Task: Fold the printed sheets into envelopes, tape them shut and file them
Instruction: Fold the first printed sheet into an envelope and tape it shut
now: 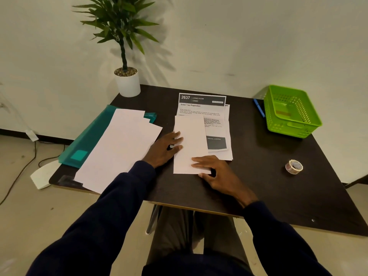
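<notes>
We press a folded white paper sheet (189,140) | left hand (164,149), fingers straight, on its left edge | right hand (216,172) likewise, near corner

Your station reads as a plain office or paperwork room. You sit at a dark bench (258,156) set against a bare off-white wall (239,36).

The bench carries office supplies:
- Printed sheets (201,105) headed "2637 LIVING ROOM" lie near its middle.
- A stack of blank sheets (119,148) rests on a teal folder (89,140) at its left side.
- A blue pen (258,107) lies just beside a green perforated basket (290,112) at its far right corner.
- A tape roll (294,166) sits toward its right edge.

A potted plant (127,82) in a white pot stands at the bench's far left corner. Left of the bench, dark cables (35,148) trail over a pale hard floor (39,216).
</notes>
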